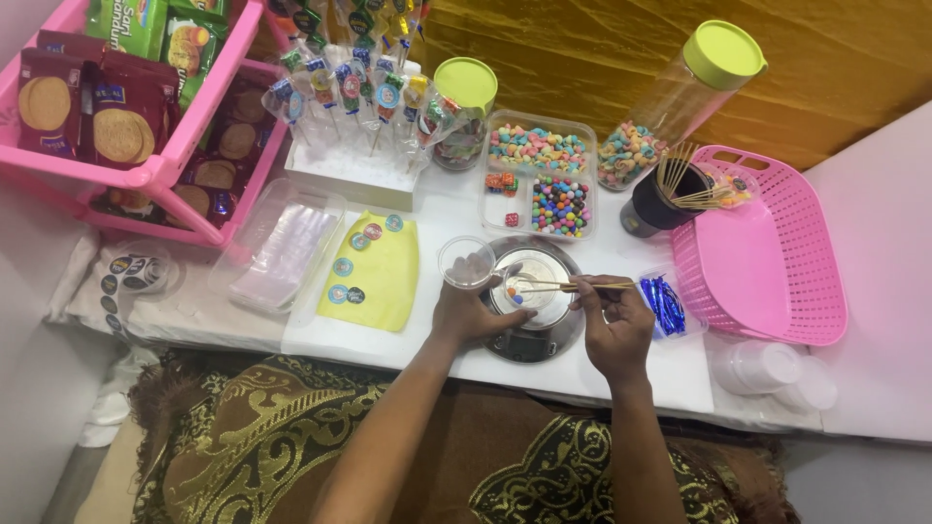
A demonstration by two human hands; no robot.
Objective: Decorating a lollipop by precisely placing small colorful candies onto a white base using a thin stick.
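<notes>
My left hand (469, 311) holds a small clear plastic cup (466, 262) just left of a round steel kitchen scale (533, 335). My right hand (614, 325) grips a thin wooden skewer (561, 285) that points left over the scale. A clear lid or dish with a few coloured candies (518, 292) lies on the scale's platform under the skewer tip. Behind the scale stands a clear divided tray (540, 175) filled with colourful candies.
A pink basket (767, 262) lies at the right, next to a black cup of skewers (660, 199). Two green-lidded jars (464, 107) (670, 102), a stand of wrapped lollipops (354, 92), a yellow sticker sheet (374, 272), clear bags (286, 254) and a pink snack rack (146, 126) surround the work spot.
</notes>
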